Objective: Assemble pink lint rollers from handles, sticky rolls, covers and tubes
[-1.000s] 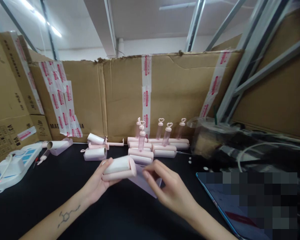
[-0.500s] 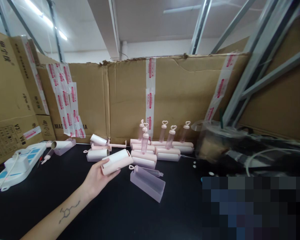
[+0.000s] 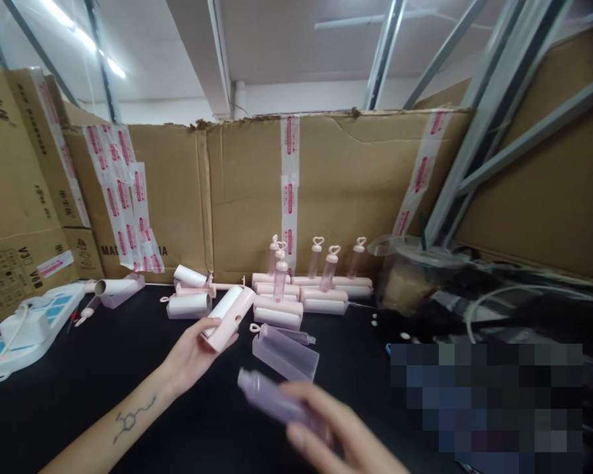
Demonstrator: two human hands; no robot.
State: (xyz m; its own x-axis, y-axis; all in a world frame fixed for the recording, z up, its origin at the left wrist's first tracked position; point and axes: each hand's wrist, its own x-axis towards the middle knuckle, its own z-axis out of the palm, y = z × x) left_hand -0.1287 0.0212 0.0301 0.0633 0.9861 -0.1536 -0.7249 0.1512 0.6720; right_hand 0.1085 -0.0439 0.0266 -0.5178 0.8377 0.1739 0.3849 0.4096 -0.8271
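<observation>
Between your left fingers (image 3: 206,326): one pink-and-white roller (image 3: 230,324), tilted.
Your right fingers (image 3: 322,399) grip a blurred translucent tube (image 3: 267,395); beyond their tips lies a lilac case (image 3: 287,356).

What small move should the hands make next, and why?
Perhaps the right hand should bring its translucent tube to the hole in the pink and white roller: the left hand holds that roller with the hole exposed, and similar rollers behind have upright tubes on them.

Rollers (image 3: 277,308) centre; probable cup (image 3: 402,286) right
</observation>
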